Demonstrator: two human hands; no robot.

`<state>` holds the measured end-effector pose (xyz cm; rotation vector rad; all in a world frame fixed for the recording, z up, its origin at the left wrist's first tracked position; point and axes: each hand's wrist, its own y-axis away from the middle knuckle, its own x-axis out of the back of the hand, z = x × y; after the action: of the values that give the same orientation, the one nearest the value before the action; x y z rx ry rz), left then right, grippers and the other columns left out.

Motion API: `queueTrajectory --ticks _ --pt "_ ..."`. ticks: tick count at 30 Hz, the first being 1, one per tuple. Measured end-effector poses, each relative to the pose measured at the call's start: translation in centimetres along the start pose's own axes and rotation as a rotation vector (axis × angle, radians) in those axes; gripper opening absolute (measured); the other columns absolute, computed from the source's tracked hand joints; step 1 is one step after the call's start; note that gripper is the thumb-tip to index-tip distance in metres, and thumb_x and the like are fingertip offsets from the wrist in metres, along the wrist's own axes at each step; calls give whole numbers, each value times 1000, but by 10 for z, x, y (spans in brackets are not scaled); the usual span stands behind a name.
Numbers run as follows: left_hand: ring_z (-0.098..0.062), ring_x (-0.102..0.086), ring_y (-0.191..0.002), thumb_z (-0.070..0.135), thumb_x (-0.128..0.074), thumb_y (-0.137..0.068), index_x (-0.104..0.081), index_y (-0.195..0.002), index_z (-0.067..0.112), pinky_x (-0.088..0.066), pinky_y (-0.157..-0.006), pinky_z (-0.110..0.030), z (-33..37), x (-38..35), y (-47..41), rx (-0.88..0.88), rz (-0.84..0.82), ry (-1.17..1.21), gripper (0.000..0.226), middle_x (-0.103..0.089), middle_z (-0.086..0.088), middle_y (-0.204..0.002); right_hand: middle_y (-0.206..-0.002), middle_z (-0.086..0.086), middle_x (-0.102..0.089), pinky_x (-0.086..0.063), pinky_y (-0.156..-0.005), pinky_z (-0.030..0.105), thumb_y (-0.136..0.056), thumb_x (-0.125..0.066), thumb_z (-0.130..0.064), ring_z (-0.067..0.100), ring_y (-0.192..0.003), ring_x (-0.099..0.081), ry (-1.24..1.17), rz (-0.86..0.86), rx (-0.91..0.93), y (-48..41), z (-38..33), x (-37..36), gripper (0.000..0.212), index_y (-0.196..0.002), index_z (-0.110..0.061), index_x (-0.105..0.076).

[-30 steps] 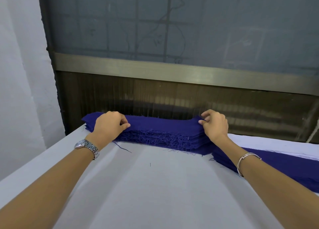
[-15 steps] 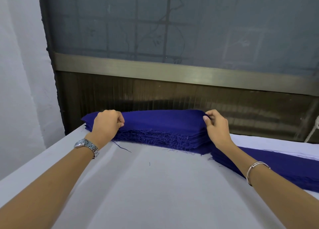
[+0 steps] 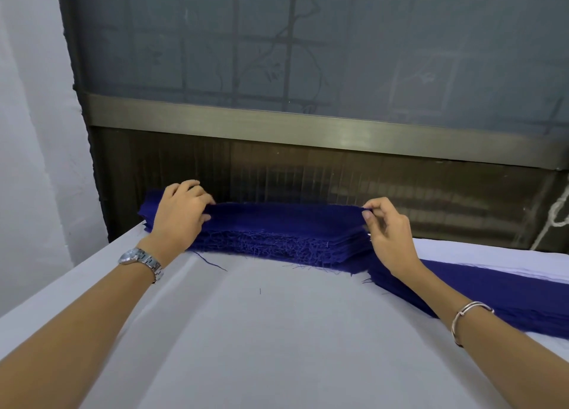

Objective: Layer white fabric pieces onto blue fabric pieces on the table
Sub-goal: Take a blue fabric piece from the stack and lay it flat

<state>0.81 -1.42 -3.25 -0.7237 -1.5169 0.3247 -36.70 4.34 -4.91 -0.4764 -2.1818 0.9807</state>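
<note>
Two stacks of blue fabric pieces lie along the far edge of the tabletop [image 3: 261, 347]. The left stack [image 3: 277, 248], thick and frayed along its near side, sits by the far left corner. The right stack [image 3: 508, 288], flatter, runs toward the right edge, and its left end meets the left stack.

The top blue piece [image 3: 286, 216] of the left stack is raised off the pile and stretched between both hands. The left hand [image 3: 178, 214] pinches its left end, fingers curled over the cloth. The right hand [image 3: 388, 233] pinches its right end between thumb and forefinger, the other fingers loosely bent.

White fabric [image 3: 498, 253] lies flat behind the right stack, along the far edge. Loose blue threads [image 3: 212, 262] lie on the white surface just in front of the left stack.

A wristwatch [image 3: 141, 262] is on the left wrist, a bangle [image 3: 468, 319] on the right. Behind the tabletop a dark panel carries a metal rail [image 3: 308, 130].
</note>
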Motion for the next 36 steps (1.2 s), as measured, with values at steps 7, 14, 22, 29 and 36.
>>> queueTrajectory --ticks 7,14,22,29,36 --pt "-28 -61 -104 27 -58 -98 -71 -115 15 -37 -98 -45 -1 35 -11 40 165 178 24 -73 -6 -104 -91 6 -71 -53 -65 19 -101 -53 -4 17 -75 -66 -102 65 -155 -7 -12 13 18 -112 -6 -66" --pt "-27 -64 -102 42 -57 -96 -68 -118 23 -54 -85 -48 16 80 -19 35 -102 341 31 -70 -4 -112 -82 1 -71 -49 -63 16 -100 -57 -8 5 -61 -64 -220 -65 -509 -8 -11 87 12 -92 -11 -65" --pt "-10 -69 -95 29 -62 -93 -73 -97 31 -55 -85 -25 53 104 -22 -160 -681 642 12 -73 11 -101 -58 11 -58 -39 -59 30 -97 -61 -9 20 -58 -48 25 -395 -710 26 16 197 22 -78 2 -65" --pt "-16 -73 -94 33 -68 -87 -75 -101 16 -54 -71 -23 67 76 -7 -172 -1142 667 23 -78 -1 -99 -67 15 -60 -42 -52 19 -76 -75 -25 14 -56 -50 29 -820 -869 65 41 257 28 -70 0 -63" --pt "-2 -60 -67 42 -69 -88 -76 -89 27 -44 -55 -15 87 53 2 -200 -1338 480 17 -73 12 -85 -77 10 -69 -39 -55 18 -85 -75 -29 14 -63 -52 119 -949 -923 89 63 274 23 -75 -9 -69"
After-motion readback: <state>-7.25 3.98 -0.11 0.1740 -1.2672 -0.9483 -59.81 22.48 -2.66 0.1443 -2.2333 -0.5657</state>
